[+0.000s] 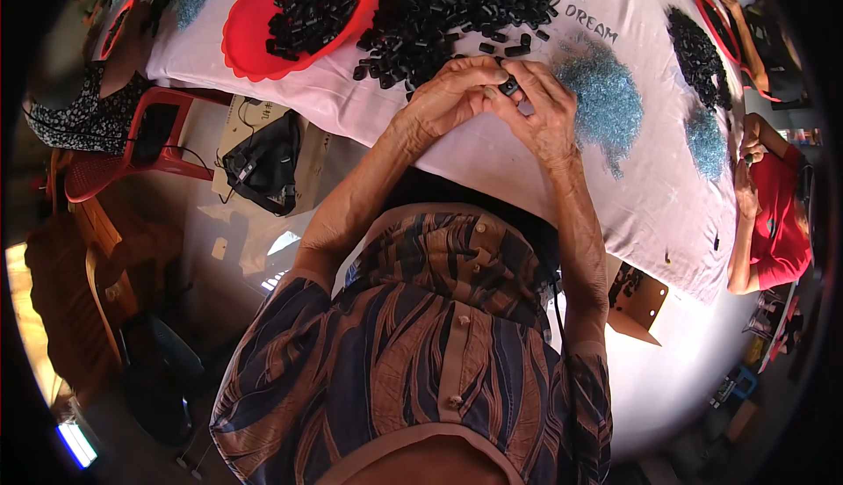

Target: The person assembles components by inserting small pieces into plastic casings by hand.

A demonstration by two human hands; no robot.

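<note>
My left hand point(450, 97) and my right hand point(543, 114) meet over the near edge of the table. Between their fingertips is a small black plastic piece point(508, 86), pinched from both sides. Just beyond my hands lies a large heap of similar short black tubular pieces point(457, 2), with a few loose ones close to my fingers. A pile of small, shiny bluish pieces point(604, 98) spreads beside my right hand; they are too small to name. To the left of the heap, a red scalloped basin point(241, 37) holds more black pieces point(312, 15).
A pale pink cloth point(492, 151) with printed lettering covers the table. Other black heaps point(698, 54) and bluish piles point(705, 142) lie farther along. A person in a red top point(777, 221) works at the right. A red chair point(158, 147) and cardboard box point(637, 296) stand nearby.
</note>
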